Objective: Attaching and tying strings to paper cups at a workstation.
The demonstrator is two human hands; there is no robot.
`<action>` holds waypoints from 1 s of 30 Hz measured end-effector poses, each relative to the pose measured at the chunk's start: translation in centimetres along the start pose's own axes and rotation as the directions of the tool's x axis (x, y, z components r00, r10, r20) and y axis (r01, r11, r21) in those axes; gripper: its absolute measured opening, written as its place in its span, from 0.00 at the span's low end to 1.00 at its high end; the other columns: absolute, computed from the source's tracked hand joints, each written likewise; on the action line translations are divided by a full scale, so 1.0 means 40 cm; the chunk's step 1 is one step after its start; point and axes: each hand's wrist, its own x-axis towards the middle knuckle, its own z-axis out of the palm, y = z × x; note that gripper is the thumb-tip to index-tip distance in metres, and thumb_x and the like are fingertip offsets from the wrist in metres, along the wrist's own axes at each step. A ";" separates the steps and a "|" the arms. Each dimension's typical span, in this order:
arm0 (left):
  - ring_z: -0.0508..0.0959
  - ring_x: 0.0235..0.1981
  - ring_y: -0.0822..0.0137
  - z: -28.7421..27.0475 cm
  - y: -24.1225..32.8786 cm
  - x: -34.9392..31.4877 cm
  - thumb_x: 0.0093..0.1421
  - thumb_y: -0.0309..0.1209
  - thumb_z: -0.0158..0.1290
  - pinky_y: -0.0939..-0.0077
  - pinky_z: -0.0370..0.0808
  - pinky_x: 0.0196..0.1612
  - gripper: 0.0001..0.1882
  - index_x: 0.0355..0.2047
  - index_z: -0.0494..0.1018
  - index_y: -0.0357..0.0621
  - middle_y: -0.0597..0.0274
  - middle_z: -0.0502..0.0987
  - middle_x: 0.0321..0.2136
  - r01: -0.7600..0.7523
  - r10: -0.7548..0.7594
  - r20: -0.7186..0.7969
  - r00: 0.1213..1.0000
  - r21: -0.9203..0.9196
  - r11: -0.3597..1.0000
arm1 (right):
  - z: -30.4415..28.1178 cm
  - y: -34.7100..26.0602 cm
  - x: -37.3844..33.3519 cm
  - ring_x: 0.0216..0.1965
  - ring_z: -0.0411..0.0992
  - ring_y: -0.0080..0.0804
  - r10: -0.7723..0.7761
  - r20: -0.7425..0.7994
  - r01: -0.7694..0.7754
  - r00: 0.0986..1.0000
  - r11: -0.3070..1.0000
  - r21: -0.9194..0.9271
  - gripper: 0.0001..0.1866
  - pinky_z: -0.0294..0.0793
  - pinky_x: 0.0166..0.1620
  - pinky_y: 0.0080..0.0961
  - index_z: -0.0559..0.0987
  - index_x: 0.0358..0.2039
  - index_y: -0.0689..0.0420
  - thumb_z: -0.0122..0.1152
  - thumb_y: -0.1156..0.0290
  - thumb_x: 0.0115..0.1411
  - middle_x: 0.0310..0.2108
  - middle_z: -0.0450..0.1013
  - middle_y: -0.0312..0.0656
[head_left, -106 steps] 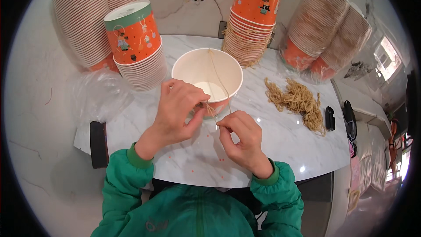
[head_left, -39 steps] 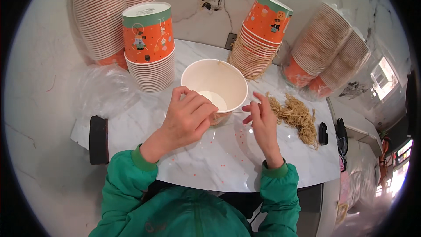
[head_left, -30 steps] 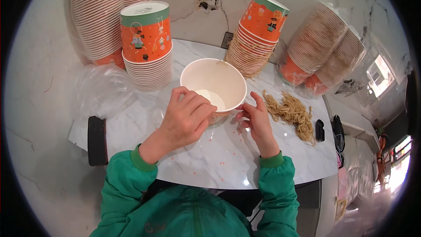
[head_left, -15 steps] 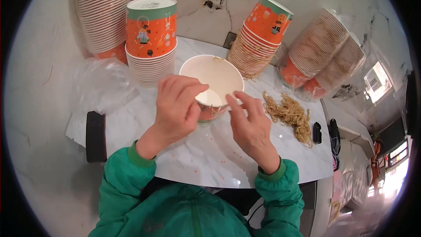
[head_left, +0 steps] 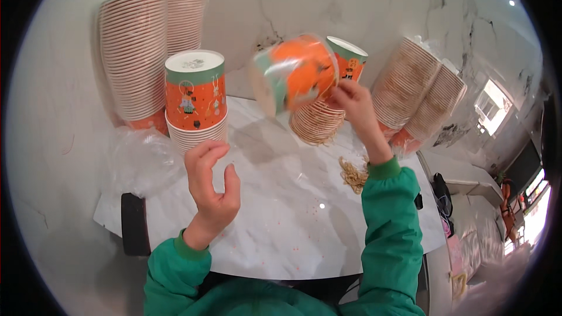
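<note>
My right hand (head_left: 355,107) is raised above the marble table (head_left: 293,216) and holds an orange paper bowl (head_left: 295,76) tipped on its side, blurred by motion. It hangs between two stacks of bowls: an upside-down orange stack (head_left: 195,102) at the left and a leaning stack (head_left: 328,114) just behind my right hand. My left hand (head_left: 212,190) hovers over the table with its fingers apart and nothing in it. A pile of thin tan rubber bands (head_left: 353,174) lies on the table under my right forearm.
Tall wrapped sleeves of bowls stand at the back left (head_left: 146,52) and lean at the back right (head_left: 421,96). Crumpled clear plastic (head_left: 140,161) lies at the table's left. A black object (head_left: 134,225) sits at the near left edge.
The bowl that sat upright on the table between my hands is now lifted and tipped in my right hand. My left hand has let go and drawn back.
</note>
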 end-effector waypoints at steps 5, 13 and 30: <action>0.73 0.48 0.52 0.000 -0.007 -0.013 0.52 0.13 0.54 0.63 0.72 0.53 0.22 0.49 0.73 0.35 0.49 0.74 0.47 0.007 -0.007 0.034 0.999 -0.002 1.000 | -0.032 -0.033 0.152 0.36 0.84 0.37 0.277 -0.048 -0.221 0.960 0.847 0.484 0.10 0.86 0.39 0.22 0.78 0.38 0.73 0.55 0.76 0.71 0.36 0.79 0.50; 0.72 0.46 0.54 0.017 -0.002 -0.022 0.49 0.14 0.55 0.63 0.69 0.49 0.23 0.47 0.75 0.39 0.54 0.76 0.46 -0.029 0.025 0.101 0.995 0.031 0.999 | -0.046 0.014 0.241 0.39 0.84 0.48 0.486 -0.196 -0.161 0.852 0.599 0.785 0.10 0.90 0.38 0.27 0.72 0.43 0.79 0.51 0.81 0.70 0.40 0.77 0.59; 0.74 0.29 0.59 -0.028 0.031 0.028 0.44 0.12 0.57 0.64 0.68 0.41 0.21 0.40 0.78 0.40 0.62 0.77 0.31 -0.110 0.137 0.205 0.969 -0.140 0.984 | -0.027 0.134 0.041 0.26 0.81 0.36 0.588 -0.208 -0.400 0.782 0.728 0.557 0.11 0.82 0.26 0.29 0.74 0.44 0.66 0.57 0.70 0.68 0.32 0.79 0.49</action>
